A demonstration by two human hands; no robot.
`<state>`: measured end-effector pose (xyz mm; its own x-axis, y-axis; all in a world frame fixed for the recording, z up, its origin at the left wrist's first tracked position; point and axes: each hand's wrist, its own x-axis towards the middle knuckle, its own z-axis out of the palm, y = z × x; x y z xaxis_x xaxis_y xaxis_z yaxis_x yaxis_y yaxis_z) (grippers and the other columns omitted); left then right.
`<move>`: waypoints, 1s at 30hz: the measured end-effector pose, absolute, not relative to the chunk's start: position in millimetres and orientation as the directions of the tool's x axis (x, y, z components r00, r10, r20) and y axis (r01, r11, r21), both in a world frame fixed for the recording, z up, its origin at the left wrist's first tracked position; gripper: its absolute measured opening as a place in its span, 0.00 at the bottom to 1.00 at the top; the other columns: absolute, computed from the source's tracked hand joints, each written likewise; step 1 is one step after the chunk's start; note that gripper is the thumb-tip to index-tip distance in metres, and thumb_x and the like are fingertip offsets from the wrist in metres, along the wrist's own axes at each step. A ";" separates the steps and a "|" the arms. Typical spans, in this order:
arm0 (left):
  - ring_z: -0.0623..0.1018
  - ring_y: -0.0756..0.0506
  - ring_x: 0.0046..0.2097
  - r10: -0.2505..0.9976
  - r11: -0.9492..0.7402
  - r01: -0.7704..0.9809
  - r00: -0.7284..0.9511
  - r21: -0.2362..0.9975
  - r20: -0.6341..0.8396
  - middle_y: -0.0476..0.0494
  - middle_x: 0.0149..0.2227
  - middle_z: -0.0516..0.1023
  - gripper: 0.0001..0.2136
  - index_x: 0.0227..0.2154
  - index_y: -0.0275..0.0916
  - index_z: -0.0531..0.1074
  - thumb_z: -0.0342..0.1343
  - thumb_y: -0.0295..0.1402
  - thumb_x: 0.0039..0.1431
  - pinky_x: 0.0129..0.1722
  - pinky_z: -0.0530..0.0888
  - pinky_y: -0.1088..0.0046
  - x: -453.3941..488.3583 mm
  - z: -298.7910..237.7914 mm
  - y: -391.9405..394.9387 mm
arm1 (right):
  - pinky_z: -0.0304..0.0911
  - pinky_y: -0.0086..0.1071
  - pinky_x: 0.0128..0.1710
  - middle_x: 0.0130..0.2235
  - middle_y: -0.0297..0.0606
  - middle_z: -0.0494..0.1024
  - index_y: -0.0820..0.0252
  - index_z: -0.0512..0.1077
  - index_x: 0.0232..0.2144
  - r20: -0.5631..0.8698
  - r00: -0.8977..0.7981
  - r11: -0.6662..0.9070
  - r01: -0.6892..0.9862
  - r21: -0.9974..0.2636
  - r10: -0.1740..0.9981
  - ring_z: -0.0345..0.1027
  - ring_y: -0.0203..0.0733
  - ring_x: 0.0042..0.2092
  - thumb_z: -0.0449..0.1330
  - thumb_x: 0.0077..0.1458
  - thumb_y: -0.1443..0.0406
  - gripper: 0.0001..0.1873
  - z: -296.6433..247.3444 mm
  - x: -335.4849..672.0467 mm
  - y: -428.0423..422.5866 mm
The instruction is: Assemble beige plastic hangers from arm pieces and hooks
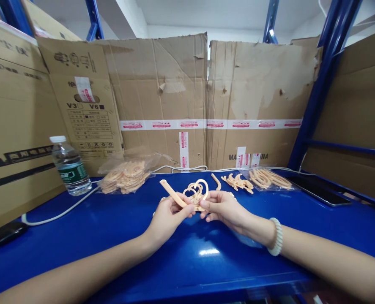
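Observation:
My left hand (167, 217) pinches a long peach plastic strip (172, 193) that sticks up and to the left. My right hand (223, 207), with a white bead bracelet (276, 237) on its wrist, pinches the same cluster of peach curved hook pieces (197, 190) from the right. Both hands meet just above the blue shelf surface (117, 228). More loose peach pieces (238, 182) lie just behind my right hand.
A clear bag of peach pieces (125, 175) and a water bottle (69, 165) stand at the left. Another flat bag of pieces (268, 178) and a dark tablet (320, 191) lie at the right. A white cable (63, 213) and black device (5, 233) sit left. Cardboard boxes (162, 97) wall the back.

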<state>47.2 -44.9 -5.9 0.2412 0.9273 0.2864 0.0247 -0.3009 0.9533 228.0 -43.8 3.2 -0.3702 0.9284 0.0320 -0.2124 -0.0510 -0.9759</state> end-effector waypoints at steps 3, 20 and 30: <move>0.81 0.44 0.36 0.942 -0.235 -0.109 0.221 0.966 0.254 0.44 0.32 0.81 0.15 0.30 0.37 0.66 0.65 0.37 0.46 0.39 0.77 0.70 48.6 -2.3 -48.2 | 0.69 0.23 0.27 0.27 0.37 0.78 0.65 0.70 0.27 0.071 -0.342 -0.014 -0.239 -0.971 0.937 0.73 0.33 0.27 0.72 0.39 0.59 0.19 5.1 230.1 -41.6; 0.80 0.44 0.38 0.941 -0.261 -0.036 0.214 0.965 0.263 0.45 0.32 0.81 0.11 0.28 0.36 0.73 0.67 0.34 0.43 0.42 0.75 0.70 48.1 -3.5 -50.5 | 0.69 0.27 0.33 0.29 0.37 0.78 0.66 0.75 0.27 0.118 -0.387 0.035 -0.216 -0.976 0.914 0.73 0.34 0.30 0.72 0.37 0.61 0.16 -2.1 226.8 -44.3; 0.81 0.44 0.38 0.923 -0.304 -0.040 0.235 0.952 0.305 0.45 0.33 0.81 0.09 0.27 0.37 0.72 0.66 0.32 0.43 0.41 0.76 0.70 49.4 -5.6 -52.4 | 0.69 0.25 0.32 0.29 0.36 0.77 0.65 0.75 0.26 0.126 -0.389 0.051 -0.196 -0.979 0.913 0.72 0.33 0.32 0.72 0.38 0.60 0.15 -1.4 227.8 -45.1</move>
